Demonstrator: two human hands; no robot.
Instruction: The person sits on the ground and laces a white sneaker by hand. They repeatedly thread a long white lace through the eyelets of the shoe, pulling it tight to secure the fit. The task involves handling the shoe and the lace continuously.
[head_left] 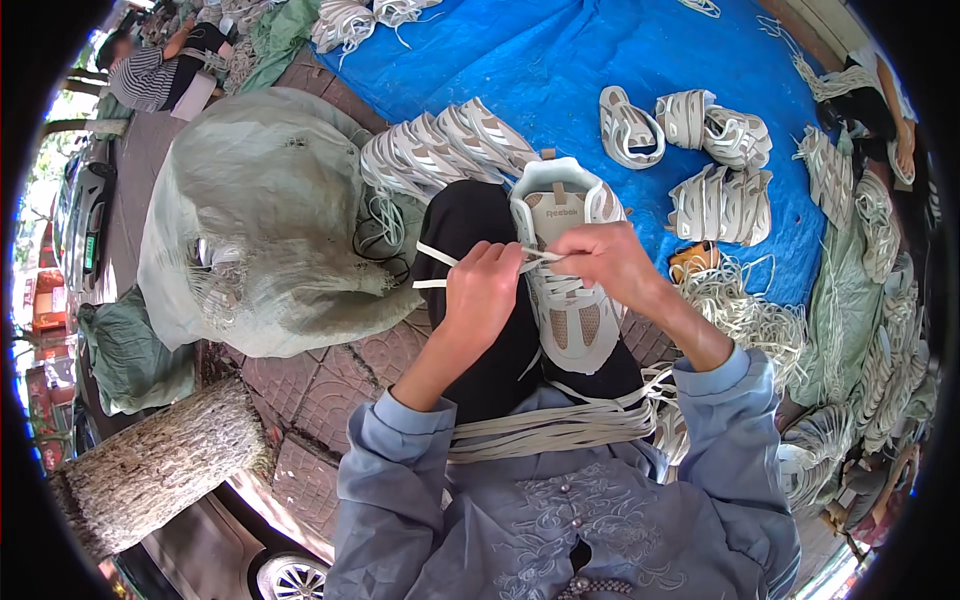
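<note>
A white and beige shoe upper (577,335) lies along my thighs, its toe toward me and its opening away. My left hand (483,293) is closed on a white shoelace (436,254), whose loose ends stick out to the left over my black trouser leg. My right hand (612,262) pinches the lace close to the shoe's tongue. Between the two hands a short stretch of lace runs across the upper. Rows of lacing cross the shoe's front below my fingers. A thick bundle of laces (560,428) lies across my lap.
A large filled sack (265,220) stands at left, near a tree trunk (165,465). Nested shoe uppers (445,150) sit beyond my knee. More uppers (720,205) rest on a blue tarp (480,65). A lace heap (745,315) lies at right. Other people sit at both far sides.
</note>
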